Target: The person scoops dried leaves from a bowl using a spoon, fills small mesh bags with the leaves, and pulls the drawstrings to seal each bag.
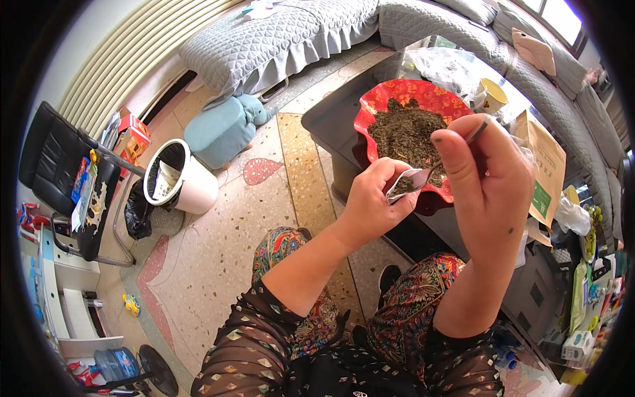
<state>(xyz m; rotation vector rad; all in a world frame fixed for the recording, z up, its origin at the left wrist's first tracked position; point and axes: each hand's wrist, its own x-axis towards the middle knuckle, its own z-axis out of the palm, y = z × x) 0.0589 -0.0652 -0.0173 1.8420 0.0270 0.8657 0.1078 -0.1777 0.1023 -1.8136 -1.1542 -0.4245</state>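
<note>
My left hand (379, 201) holds a small white pouch (397, 192) by its edges, its mouth spread and dark dried, crumbled herb showing inside. Raised at the right, my right hand (488, 168) pinches the handle of a metal spoon (477, 131); the spoon's lower end reaches the pouch mouth. Behind both hands, a red patterned bowl with a wavy rim (367, 106) holds a heap of the same-looking dried herb (409, 129). My right hand hides part of the bowl's right side.
The bowl stands on a glass-topped table (330, 116), with plastic bags (441, 64), a yellow paper cup (492, 95) and a brown paper bag (543, 164) beside it. A white bin (201, 191) and a blue elephant-shaped stool (218, 131) stand on the floor to the left.
</note>
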